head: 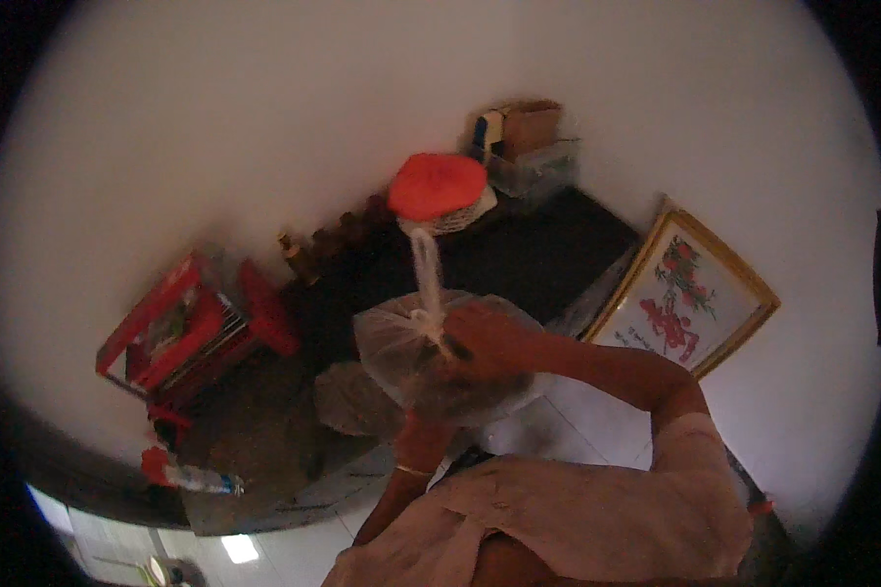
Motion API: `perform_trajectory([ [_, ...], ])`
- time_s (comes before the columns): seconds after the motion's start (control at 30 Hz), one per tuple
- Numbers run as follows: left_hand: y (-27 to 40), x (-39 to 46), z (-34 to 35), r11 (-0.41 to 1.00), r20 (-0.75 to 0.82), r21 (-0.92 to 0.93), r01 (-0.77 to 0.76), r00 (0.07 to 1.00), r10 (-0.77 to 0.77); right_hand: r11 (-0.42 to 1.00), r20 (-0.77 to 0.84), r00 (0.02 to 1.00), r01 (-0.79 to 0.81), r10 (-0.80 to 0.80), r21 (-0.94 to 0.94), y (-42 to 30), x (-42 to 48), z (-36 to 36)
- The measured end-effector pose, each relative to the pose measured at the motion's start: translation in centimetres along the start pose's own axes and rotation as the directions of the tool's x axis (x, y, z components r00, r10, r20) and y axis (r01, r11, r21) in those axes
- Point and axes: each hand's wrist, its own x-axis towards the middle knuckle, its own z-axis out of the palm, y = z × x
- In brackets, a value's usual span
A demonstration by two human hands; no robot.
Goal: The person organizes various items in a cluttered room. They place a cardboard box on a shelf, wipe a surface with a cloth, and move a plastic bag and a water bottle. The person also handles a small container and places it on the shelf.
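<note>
A clear plastic bag (382, 330), gathered into a knot with a loop of film standing up from it, is held in front of me above a dark table. My right hand (488, 337) reaches in from the right, and its fingers close on the gathered plastic beside the knot. From below, my left hand (424, 436) comes up against the underside of the bag, with a light band at its wrist. The bag hides the left fingers. Blur and dim light keep the bag's contents from being made out.
The dark tabletop (367, 271) bears a basket (451, 219) under a red cover (437, 185), a clear bin (536, 172) with boxes, and small bottles (297, 257). A red rack (191, 330) stands left. A gold-framed picture (686, 293) leans right. A bottle (202, 480) lies lower left.
</note>
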Motion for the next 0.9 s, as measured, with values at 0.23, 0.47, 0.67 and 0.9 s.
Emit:
perform_trajectory([
  [0.23, -5.1, 11.9, 4.6, 0.762, 0.240, 0.634, -0.132, 0.970, -0.032, 0.978, 0.047, 0.977, -0.208, 0.207, 0.026, 11.1, -5.3, -2.8],
  [0.47, -13.0, 24.3, 8.0, 0.911, 0.151, 0.410, -0.041, 0.988, -0.024, 0.943, 0.246, 0.911, -0.324, 0.332, -0.072, 23.2, -6.0, -7.7],
  [0.67, -12.6, 34.9, 12.0, 0.661, 0.328, 0.474, -0.582, 0.813, 0.481, 0.926, 0.066, 0.935, -0.333, 0.349, -0.179, 30.3, -4.4, -11.5],
  [0.9, -15.4, 50.4, 18.5, 0.993, 0.173, -0.073, -0.098, 0.979, 0.109, 0.932, -0.056, 0.938, -0.346, 0.341, -0.111, 44.2, -1.4, -17.4],
])
